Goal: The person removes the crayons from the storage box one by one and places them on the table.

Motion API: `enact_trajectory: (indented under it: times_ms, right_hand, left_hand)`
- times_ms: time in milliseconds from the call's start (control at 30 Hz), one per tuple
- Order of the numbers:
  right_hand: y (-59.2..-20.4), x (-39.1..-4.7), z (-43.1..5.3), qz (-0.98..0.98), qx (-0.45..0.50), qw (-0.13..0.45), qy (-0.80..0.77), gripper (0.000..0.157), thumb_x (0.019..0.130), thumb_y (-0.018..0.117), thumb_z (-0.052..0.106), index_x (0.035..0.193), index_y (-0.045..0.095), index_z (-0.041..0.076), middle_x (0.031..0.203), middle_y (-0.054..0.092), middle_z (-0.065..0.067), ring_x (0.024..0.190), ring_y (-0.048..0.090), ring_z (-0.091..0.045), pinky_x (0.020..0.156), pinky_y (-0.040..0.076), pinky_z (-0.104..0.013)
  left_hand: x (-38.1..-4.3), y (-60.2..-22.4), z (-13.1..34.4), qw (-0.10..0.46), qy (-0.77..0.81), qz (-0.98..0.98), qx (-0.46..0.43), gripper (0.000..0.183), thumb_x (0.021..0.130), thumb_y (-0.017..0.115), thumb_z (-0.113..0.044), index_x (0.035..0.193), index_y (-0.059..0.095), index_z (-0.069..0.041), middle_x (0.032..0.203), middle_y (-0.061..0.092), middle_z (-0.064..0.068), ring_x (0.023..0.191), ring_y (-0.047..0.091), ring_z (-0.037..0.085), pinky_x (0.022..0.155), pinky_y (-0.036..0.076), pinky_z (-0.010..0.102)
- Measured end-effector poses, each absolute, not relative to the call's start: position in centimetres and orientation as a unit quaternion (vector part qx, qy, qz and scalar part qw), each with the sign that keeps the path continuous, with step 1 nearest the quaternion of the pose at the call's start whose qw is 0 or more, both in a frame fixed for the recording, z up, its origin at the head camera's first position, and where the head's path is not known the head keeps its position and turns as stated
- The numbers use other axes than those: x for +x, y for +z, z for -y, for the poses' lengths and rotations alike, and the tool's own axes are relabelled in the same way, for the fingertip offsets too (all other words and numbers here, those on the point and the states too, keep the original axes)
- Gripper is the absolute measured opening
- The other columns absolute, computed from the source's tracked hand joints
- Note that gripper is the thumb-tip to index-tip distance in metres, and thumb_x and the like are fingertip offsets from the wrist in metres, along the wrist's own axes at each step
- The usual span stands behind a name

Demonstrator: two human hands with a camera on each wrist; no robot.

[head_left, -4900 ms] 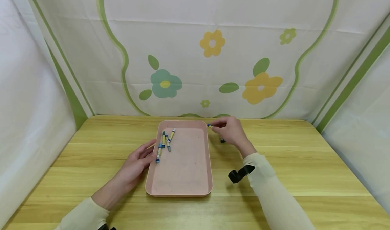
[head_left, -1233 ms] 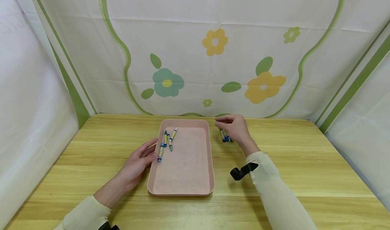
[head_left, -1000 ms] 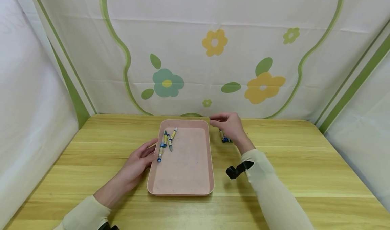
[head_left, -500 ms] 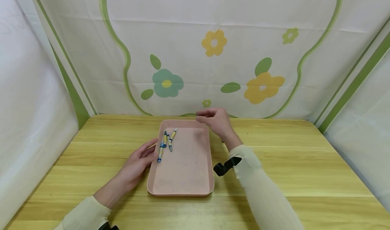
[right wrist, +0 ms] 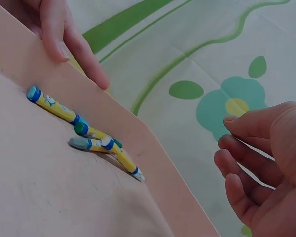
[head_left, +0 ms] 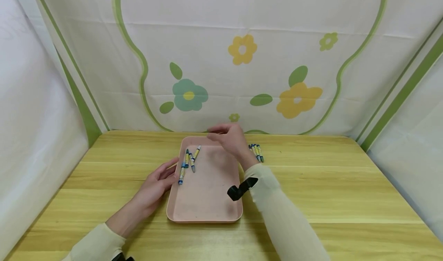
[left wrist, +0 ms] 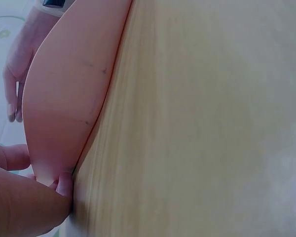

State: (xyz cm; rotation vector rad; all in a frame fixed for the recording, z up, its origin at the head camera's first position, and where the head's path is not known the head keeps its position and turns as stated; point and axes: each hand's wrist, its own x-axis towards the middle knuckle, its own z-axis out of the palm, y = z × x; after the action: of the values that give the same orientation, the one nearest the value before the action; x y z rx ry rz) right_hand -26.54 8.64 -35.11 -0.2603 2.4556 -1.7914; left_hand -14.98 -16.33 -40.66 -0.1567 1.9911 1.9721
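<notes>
A pink tray (head_left: 207, 199) lies on the wooden table. Several crayons (head_left: 187, 158) in yellow wrappers with blue bands lie loosely together along its left side. My left hand (head_left: 160, 182) rests against the tray's left wall, its extended fingers touching the rim. Above the tray's far right part hovers my right hand (head_left: 230, 138), thumb and fingers loosely bent. In the right wrist view nothing shows between those fingertips (right wrist: 230, 118). More crayons (head_left: 257, 152) lie side by side in a row on the table, right of the tray and partly behind my right wrist.
The wooden table (head_left: 328, 199) stretches out on both sides of the tray. A white cloth backdrop (head_left: 207, 42) with printed flowers and leaves rises at its far edge. Black wrist cameras (head_left: 242, 188) sit on both sleeves.
Earlier my right hand pinched a crayon by the tray's far right corner. That hand has since let go and moved left over the tray; a crayon row shows on the table. Left hand stays.
</notes>
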Motion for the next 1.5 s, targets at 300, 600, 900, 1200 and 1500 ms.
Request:
enact_trajectory:
  times_ms: [300,600,900,1200,1500]
  right_hand:
    - [-35.8,-26.2,-6.3,-0.810,-0.100,0.041,-0.576,0.018,0.096,0.081,0.019,0.113,0.084,0.017,0.113,0.081,-0.001,0.100,0.071,-0.018,0.094,0.063,-0.045]
    - [-36.6,-25.4,-4.5,-0.859,-0.066,0.051,-0.505,0.020,0.094,0.082,0.040,0.112,0.083,0.034,0.106,0.076,0.016,0.101,0.069,-0.012,0.089,0.058,-0.035]
    - [-37.8,-25.4,-3.9,-0.829,-0.061,0.061,-0.553,0.022,0.096,0.081,0.029,0.117,0.083,0.023,0.112,0.078,0.007,0.104,0.071,-0.013,0.087,0.062,-0.031]
    - [-38.4,-25.4,-3.7,-0.827,-0.048,0.059,-0.556,0.022,0.094,0.083,0.025,0.116,0.083,0.020,0.108,0.078,0.005,0.095,0.070,-0.015,0.080,0.061,-0.026]
    - [-39.0,-25.3,-3.8,-0.843,-0.011,0.083,-0.531,0.026,0.094,0.083,0.028,0.120,0.081,0.023,0.114,0.076,0.007,0.103,0.071,-0.015,0.089,0.062,-0.031]
  left_hand:
    - [-15.1,-40.8,16.4,0.168,0.694,-0.699,-0.051,0.064,0.110,0.054,-0.014,0.169,0.029,-0.022,0.176,0.026,0.014,0.164,0.026,0.032,0.132,0.029,0.053]
    - [-15.2,-40.9,16.5,0.173,0.693,-0.699,-0.049,0.064,0.111,0.054,-0.016,0.169,0.029,-0.023,0.176,0.026,0.013,0.164,0.026,0.032,0.132,0.028,0.052]
    - [-15.1,-41.0,16.5,0.174,0.693,-0.698,-0.045,0.064,0.111,0.054,-0.016,0.169,0.028,-0.023,0.176,0.026,0.013,0.164,0.027,0.031,0.132,0.029,0.052]
    - [-15.0,-40.9,16.4,0.172,0.692,-0.700,-0.048,0.063,0.111,0.053,-0.016,0.169,0.029,-0.023,0.176,0.027,0.013,0.163,0.027,0.031,0.132,0.029,0.052]
    - [-15.0,-40.7,16.4,0.174,0.691,-0.699,-0.050,0.063,0.111,0.053,-0.016,0.169,0.028,-0.023,0.176,0.027,0.012,0.163,0.028,0.030,0.132,0.029,0.052]
